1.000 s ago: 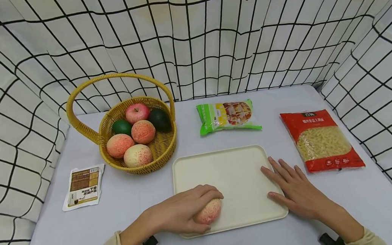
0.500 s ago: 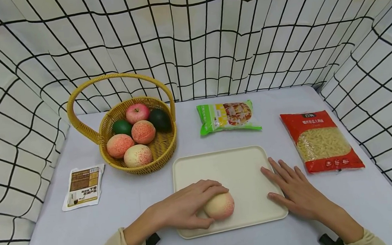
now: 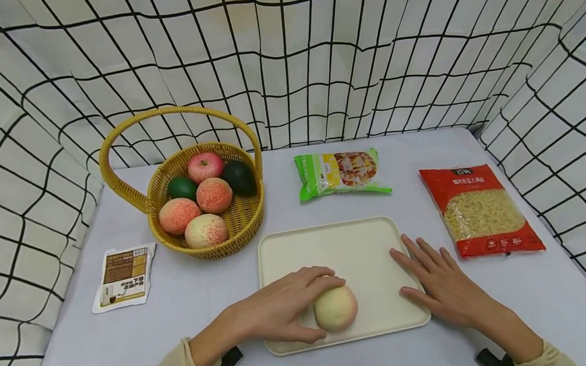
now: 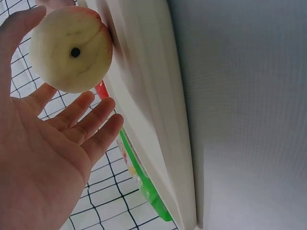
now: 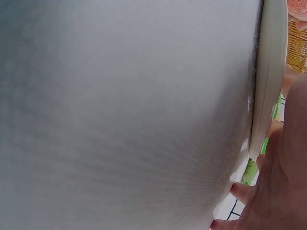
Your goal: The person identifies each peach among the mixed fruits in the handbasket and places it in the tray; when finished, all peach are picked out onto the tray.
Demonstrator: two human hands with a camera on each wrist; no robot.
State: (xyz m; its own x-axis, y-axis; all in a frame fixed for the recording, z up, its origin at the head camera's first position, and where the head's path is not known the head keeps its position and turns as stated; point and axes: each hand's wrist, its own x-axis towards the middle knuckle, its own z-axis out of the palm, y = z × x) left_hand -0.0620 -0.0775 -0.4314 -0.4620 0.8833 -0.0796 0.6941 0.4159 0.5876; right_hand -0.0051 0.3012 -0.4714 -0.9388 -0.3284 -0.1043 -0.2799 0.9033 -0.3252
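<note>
A peach (image 3: pixel 336 308), pale with a pink blush, rests on the cream tray (image 3: pixel 348 247). My left hand (image 3: pixel 286 305) lies just left of it, thumb and fingers spread around its near side. In the left wrist view the palm faces the peach (image 4: pixel 55 62), whose dark hole shows. The thumb and index fingertip are at its edge; I cannot tell whether they touch it. My right hand (image 3: pixel 443 286) lies flat with spread fingers over the tray's right edge. The right wrist view shows that hand (image 5: pixel 273 182) beside the tray rim (image 5: pixel 271 72).
A yellow wicker basket (image 3: pixel 247 226) holds peaches, an apple and dark green fruits. Behind the tray lies a green food packet (image 3: pixel 343 174). To the right is a red pasta bag (image 3: pixel 481 209), to the left a white-and-brown packet (image 3: pixel 125 278). Black netting (image 3: pixel 284 59) surrounds the table.
The peach has rolled to the right on the tray, turning its pale side up. My left hand has shifted slightly right and its fingers have loosened from the peach. The right hand stays put.
</note>
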